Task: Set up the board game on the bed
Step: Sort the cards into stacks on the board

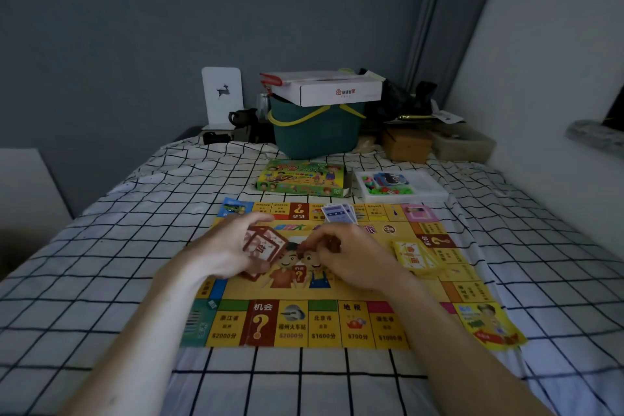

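Note:
The yellow game board [337, 324] lies unfolded on the checked bedsheet [101, 263]. Over its middle, my left hand [226, 246] grips a stack of red-brown cards [261, 246]. My right hand [347, 253] is curled beside it and pinches something small and dark at the fingertips; what it is I cannot tell. A yellow card stack [413, 255] sits on the board's right side. A few blue-white cards [339, 213] lie fanned at the board's far edge. Beyond the board are the green game box [300, 177] and a white tray [425, 191] of small coloured pieces.
At the bed's far end stand a dark green basket [314, 135] with a white carton [337, 91] on top, a brown box [407, 145], a clear tub [462, 145] and dark clutter. A white card with a deer [223, 94] leans on the wall. Walls close in on the right.

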